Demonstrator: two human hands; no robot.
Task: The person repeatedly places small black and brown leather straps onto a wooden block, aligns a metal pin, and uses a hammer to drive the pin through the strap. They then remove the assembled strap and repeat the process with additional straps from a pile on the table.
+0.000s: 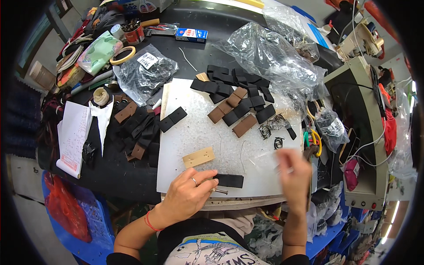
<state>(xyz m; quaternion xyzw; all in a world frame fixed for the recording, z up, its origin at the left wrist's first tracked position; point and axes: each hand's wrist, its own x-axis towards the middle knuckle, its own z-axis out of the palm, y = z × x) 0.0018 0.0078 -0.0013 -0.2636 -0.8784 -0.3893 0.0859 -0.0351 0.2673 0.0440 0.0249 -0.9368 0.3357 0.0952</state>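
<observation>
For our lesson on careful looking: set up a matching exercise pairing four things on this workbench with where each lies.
Things:
1. tan punched piece
2. black strap
3. tape roll
4. notepad

Places:
A. far left of the bench, near its edge
B. under the left hand's fingertips
C. far side, by the green pouch
D. on the white board, just beyond the left hand

Pairs: 1-D, 2-B, 3-C, 4-A

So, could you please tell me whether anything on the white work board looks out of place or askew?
Mostly ordinary clutter. The black and brown strips lie heaped at mixed angles on the white board, one tan piece sits skewed by itself, and the right hand is motion-blurred. The left hand pins a black strip beside a metal pin.
</observation>
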